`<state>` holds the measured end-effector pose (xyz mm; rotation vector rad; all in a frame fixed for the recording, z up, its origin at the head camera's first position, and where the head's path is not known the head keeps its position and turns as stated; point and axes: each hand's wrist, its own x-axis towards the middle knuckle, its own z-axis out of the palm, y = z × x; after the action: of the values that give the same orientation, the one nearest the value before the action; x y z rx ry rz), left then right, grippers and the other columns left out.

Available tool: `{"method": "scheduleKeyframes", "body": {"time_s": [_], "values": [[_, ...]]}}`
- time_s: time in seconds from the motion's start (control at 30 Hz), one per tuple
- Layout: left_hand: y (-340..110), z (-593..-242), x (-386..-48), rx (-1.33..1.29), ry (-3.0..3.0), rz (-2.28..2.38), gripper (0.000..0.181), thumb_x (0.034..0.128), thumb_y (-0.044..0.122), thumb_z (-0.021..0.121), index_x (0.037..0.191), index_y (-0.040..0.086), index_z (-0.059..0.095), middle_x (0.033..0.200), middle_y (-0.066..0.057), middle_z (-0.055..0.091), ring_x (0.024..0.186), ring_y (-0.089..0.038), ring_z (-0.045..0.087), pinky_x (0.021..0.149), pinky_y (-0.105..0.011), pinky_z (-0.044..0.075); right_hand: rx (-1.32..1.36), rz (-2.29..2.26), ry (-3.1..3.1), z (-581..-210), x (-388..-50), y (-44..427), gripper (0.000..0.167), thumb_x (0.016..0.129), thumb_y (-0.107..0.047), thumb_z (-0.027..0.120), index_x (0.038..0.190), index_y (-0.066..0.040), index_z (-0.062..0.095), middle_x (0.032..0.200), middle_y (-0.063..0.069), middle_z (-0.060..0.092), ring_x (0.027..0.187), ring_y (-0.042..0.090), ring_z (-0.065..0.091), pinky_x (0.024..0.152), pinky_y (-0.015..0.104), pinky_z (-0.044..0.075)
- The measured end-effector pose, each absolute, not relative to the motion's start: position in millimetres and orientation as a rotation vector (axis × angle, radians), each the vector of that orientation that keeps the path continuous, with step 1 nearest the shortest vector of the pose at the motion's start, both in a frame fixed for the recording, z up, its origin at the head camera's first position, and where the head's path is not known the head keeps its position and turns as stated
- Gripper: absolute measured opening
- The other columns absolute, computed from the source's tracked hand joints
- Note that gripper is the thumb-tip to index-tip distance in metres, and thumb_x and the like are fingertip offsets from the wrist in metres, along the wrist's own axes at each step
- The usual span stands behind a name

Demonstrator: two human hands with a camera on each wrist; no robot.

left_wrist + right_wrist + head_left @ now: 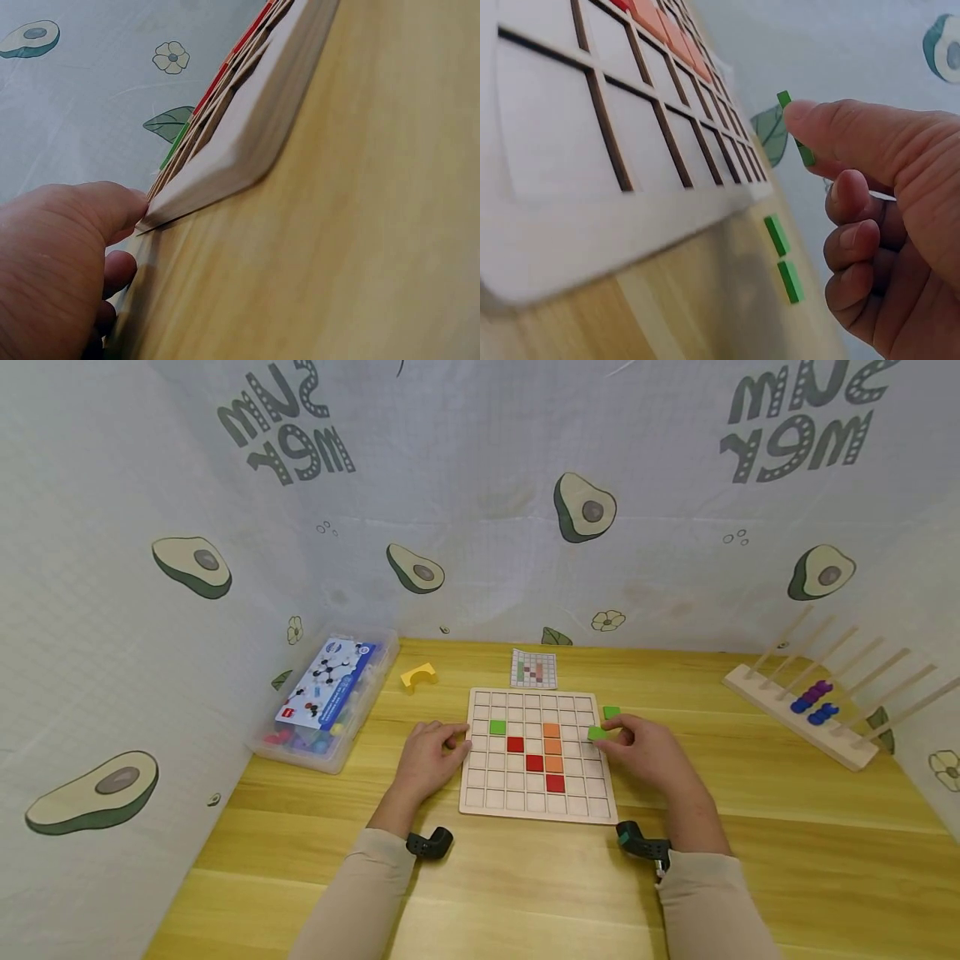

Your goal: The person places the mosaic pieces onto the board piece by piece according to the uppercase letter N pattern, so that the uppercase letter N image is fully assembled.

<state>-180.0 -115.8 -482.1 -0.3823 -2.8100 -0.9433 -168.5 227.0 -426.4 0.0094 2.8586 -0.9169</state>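
A wooden grid board [495,802] lies on the table with one green tile [498,727], three orange tiles [552,747] and three red tiles [534,763] in its cells. My right hand [651,758] pinches a green tile [596,733] between thumb and finger over the board's right edge; the right wrist view shows this tile [805,154] on edge. Two more green tiles [777,235] lie beside the board below that hand [900,172]. My left hand [431,760] touches the board's left edge with thumb and forefinger, its other fingers bent, also in the left wrist view [67,247].
A printed pattern card [534,669] lies behind the board. A yellow arch block [418,677] is at the back left, beside a clear plastic case [337,752] of coloured parts. On the right stands a wooden peg rack [795,714] with purple and blue pieces.
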Motion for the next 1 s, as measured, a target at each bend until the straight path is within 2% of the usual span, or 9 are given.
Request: {"method": "scheduleKeyframes", "body": {"time_s": [0.63, 0.87, 1.0], "values": [[-117, -486, -182, -0.38, -2.81, -0.956, 0.033, 0.0973, 0.033, 0.069, 0.126, 0.018, 0.074, 0.087, 0.003, 0.067, 0.082, -0.017, 0.049, 0.079, -0.032, 0.041, -0.238, -0.946, 2.831, -427, -170, 177, 0.033, 0.093, -0.03, 0.075, 0.117, -0.008, 0.069, 0.076, 0.002, 0.053, 0.065, 0.017, 0.045, 0.06, 0.03, 0.036], [-117, -486, -182, -0.374, -2.805, -0.953, 0.033, 0.0972, 0.034, 0.069, 0.126, 0.018, 0.075, 0.087, 0.003, 0.067, 0.083, -0.016, 0.05, 0.078, -0.032, 0.041, -0.287, -0.933, 2.816, -425, -170, 155, 0.032, 0.094, -0.031, 0.074, 0.117, -0.01, 0.07, 0.077, 0.001, 0.057, 0.068, 0.015, 0.049, 0.065, 0.03, 0.04], [-117, -487, -182, -0.379, -2.802, -0.953, 0.033, 0.0972, 0.034, 0.069, 0.125, 0.018, 0.075, 0.087, 0.003, 0.067, 0.083, -0.016, 0.05, 0.078, -0.032, 0.041, -0.318, -0.928, 2.801, -425, -171, 143, 0.03, 0.094, -0.03, 0.074, 0.116, -0.01, 0.07, 0.073, 0.001, 0.055, 0.063, 0.015, 0.047, 0.062, 0.03, 0.039]]}}
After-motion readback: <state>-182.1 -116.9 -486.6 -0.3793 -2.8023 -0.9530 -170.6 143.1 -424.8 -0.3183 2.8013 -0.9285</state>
